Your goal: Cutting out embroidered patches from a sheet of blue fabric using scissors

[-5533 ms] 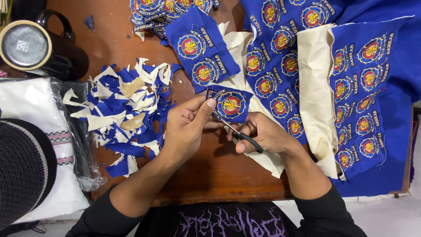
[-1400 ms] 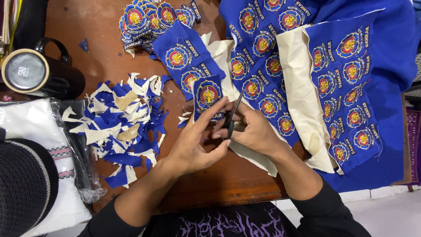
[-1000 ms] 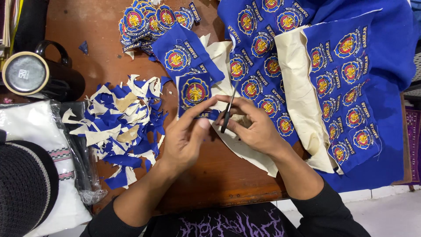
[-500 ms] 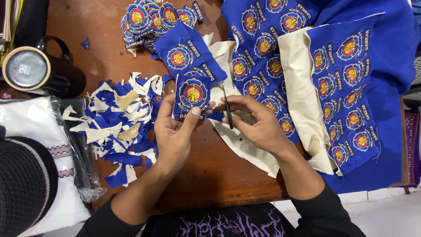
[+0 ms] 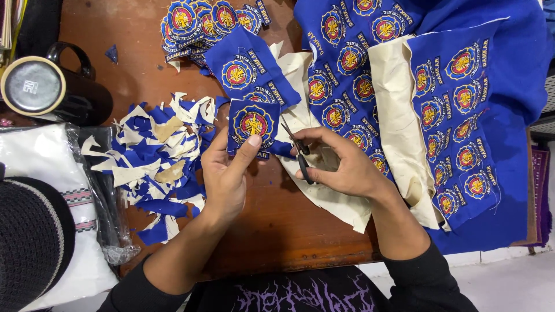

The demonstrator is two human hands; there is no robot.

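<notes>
Cutting out a blue badge

My left hand (image 5: 226, 173) pinches the blue patch (image 5: 253, 124); my right hand (image 5: 341, 164) grips the small scissors (image 5: 298, 149) beside its edge.

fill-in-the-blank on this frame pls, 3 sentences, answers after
1. The left hand pinches a blue embroidered ____ by its lower edge.
2. The right hand holds small black ____.
3. The pile of fabric scraps lies on the ____ side of the left hand.

Missing words: patch; scissors; left
</notes>
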